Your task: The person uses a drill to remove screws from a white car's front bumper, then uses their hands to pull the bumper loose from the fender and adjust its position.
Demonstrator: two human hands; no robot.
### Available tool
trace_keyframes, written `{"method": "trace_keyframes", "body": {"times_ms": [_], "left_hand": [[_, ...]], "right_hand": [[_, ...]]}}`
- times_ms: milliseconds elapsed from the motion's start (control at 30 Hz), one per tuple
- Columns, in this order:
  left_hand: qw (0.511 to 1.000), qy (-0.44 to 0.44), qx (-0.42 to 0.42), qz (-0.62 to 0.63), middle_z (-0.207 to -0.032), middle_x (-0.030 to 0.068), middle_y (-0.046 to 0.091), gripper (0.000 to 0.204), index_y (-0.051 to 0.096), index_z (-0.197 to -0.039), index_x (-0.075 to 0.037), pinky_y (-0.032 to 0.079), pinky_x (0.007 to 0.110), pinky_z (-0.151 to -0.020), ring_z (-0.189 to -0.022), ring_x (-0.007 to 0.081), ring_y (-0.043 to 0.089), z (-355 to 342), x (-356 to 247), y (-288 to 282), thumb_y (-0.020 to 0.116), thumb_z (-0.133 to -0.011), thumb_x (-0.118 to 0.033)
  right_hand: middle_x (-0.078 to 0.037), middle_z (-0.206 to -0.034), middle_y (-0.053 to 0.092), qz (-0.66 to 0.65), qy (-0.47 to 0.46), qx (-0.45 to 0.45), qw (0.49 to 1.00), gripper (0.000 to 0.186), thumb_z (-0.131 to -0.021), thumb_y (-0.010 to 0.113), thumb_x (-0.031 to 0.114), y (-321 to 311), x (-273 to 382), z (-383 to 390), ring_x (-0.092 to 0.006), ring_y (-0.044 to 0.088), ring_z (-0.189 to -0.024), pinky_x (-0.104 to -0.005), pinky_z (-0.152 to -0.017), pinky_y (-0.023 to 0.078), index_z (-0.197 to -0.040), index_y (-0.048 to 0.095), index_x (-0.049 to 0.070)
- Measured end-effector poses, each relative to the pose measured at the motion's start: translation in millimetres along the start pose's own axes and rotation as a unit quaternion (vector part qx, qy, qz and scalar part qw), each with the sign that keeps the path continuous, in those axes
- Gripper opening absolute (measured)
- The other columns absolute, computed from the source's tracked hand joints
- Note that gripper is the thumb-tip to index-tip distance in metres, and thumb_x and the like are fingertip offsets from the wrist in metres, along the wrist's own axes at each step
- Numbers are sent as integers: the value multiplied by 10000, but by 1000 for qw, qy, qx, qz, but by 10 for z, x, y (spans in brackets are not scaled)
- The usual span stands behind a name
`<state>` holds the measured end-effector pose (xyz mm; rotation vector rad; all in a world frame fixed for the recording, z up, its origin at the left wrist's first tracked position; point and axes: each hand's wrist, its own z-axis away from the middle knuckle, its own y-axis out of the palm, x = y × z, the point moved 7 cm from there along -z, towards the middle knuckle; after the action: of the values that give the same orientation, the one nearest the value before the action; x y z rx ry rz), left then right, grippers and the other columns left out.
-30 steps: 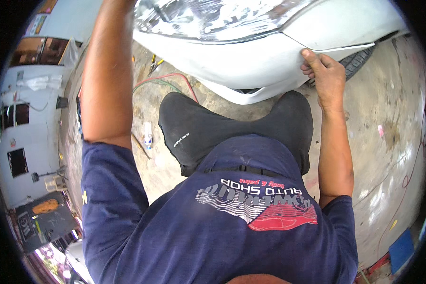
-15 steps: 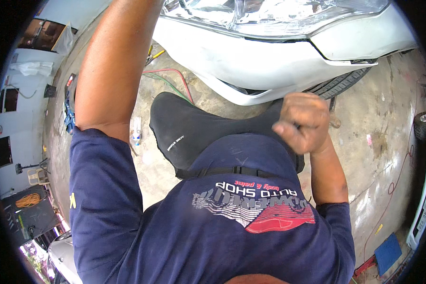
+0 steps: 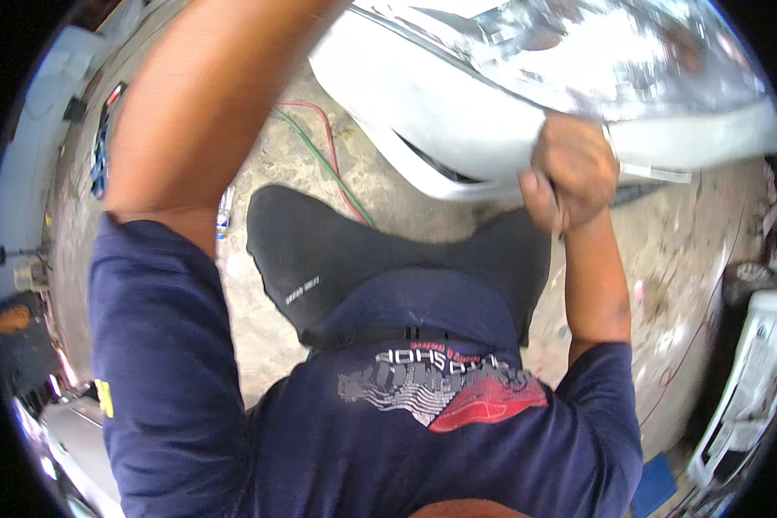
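My left forearm [image 3: 224, 104] stretches up past the top edge, so the left hand is out of the picture. My right hand [image 3: 574, 173] is closed in a fist in front of a white car bumper [image 3: 457, 129]. A thin pale sliver shows below its fingers; whether the hand holds a tool there is too blurred to tell. I cannot tell whether the fist touches the bumper. A clear headlight [image 3: 596, 60] lies above the bumper, smeared by motion.
Red and green hoses [image 3: 330, 155] run over the concrete floor beside the bumper. A small bottle [image 3: 224, 211] stands left of my leg. Another white bumper [image 3: 742, 388] is at the far right, near a blue mat [image 3: 654, 485]. A grey car [image 3: 82, 440] stands at lower left.
My head has turned, so the car front now appears tilted and its headlight shows farther right. The right fist appears higher and slightly to the right. My left arm still reaches beyond the top edge.
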<state>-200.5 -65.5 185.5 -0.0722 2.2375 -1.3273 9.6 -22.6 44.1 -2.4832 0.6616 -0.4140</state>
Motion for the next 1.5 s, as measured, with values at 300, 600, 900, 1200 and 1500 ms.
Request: {"method": "trace_keyframes", "body": {"times_ms": [300,600,900,1200,1500], "left_hand": [[883,79,-460,51,-1289,192,635,700,656,-1351,-100,376,606,-1173,-1295,393,575,1792,-291,597,867,-790,-461],[748,-395,-492,203,-1572,415,298,1137,158,-1624,121,233,594,-1257,-1493,547,290,2949,918,2176,718,-949,-602],[690,-443,-509,259,-1633,402,206,1201,75,-1671,86,177,583,-1282,-1540,549,213,2822,936,2517,602,-966,-731],[659,-428,-569,242,-1613,423,264,1177,199,-1684,32,229,608,-1249,-1507,580,284,2747,918,2427,598,-936,-785],[661,-399,-586,247,-1620,391,257,1097,202,-1664,78,224,584,-1260,-1520,539,284,2746,910,2412,606,-988,-686]], "right_hand": [[-87,-583,542,-66,21,60,996,438,-988,640,302,-58,67,27,-247,512,-518,-357,-544,404,-646,560,40],[-105,-655,623,-23,11,148,989,319,-954,653,239,161,36,-143,-246,564,-559,-356,-544,418,-705,595,48],[-97,-725,666,29,-35,185,982,228,-946,663,208,217,111,-24,-253,609,-592,-354,-560,470,-775,628,62],[-66,-796,691,60,-44,171,982,177,-903,725,235,278,139,-214,-243,657,-657,-348,-571,499,-819,679,86],[-227,-1419,568,243,-13,45,969,362,-1000,598,352,-610,372,309,-427,515,-1394,-647,-1243,306,-1239,598,80]]}}
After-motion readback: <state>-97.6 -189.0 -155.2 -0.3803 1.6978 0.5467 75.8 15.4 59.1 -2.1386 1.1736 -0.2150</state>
